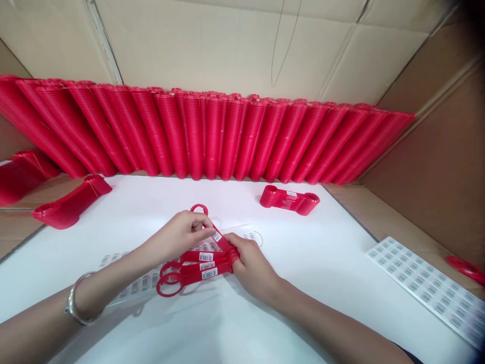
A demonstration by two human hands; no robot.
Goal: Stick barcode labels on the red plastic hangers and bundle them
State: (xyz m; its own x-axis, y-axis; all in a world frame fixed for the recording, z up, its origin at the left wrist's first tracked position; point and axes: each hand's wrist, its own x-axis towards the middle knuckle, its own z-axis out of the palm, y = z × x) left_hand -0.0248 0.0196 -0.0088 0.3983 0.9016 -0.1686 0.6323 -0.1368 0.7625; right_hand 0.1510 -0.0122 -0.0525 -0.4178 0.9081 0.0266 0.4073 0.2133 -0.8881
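Several red plastic ring-ended pieces (193, 268) are fanned out over the table, each with a white barcode label on its flat middle. My right hand (252, 263) is closed round their gathered ends. At the topmost piece, my left hand (191, 228) has its thumb and fingers pinched at the shaft, next to the barcode label (216, 236). Whether a loose label is between those fingertips is hidden. Beneath the fan and my left forearm lies a sheet of barcode labels (142, 285), partly covered.
Tall stacks of red pieces (212, 136) line the back against cardboard. A short labelled stack (290, 199) lies back right, another stack (71, 202) back left. A label sheet (428, 288) is at right, near a red ring (466, 268). A rubber band (259, 237) lies behind my right hand.
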